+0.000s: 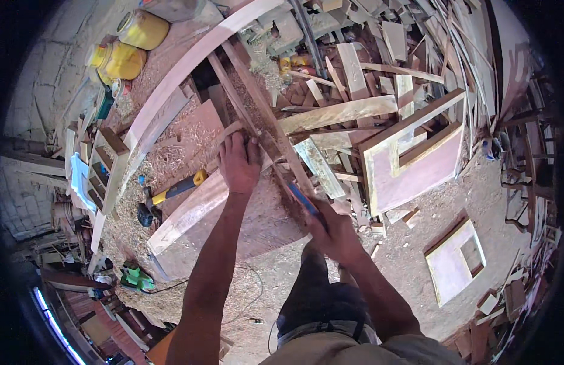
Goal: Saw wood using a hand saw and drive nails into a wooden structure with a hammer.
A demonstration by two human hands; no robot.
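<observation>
Nearest the camera: the person's waist and dark trousers, both bare forearms coming up from the lower edge. Right hand [336, 234] is clenched around a blue-handled tool [303, 202], its working end pointing at a thin wooden strip [266, 131]; what kind of tool cannot be told, the tip is hidden by the strip. Left hand [239, 163] lies flat, fingers spread, pressing down on the strip where it crosses a second strip; not gripping, just pinning. Both strips run diagonally over a broad reddish board [197, 210] on the tabletop.

Step in hand, by the look of it: marking or cutting along the strip while the other hand steadies it. Next move likely calls for steady downward pressure on the left and a straight pull of the tool along the edge, so the strip does not slip.

Surface: tabletop [172, 155] covered in sawdust and shavings. A yellow-handled hammer [166, 196] lies just left of the board; a long curved plank [172, 85] arcs past it. A framed panel [409, 161] sits to the right, a smaller one [457, 258] on the floor. Yellow jugs [121, 58] upper left, a green power tool [136, 278] lower left. Room: cluttered woodshop, offcuts piled along the far side, dusty floor.
</observation>
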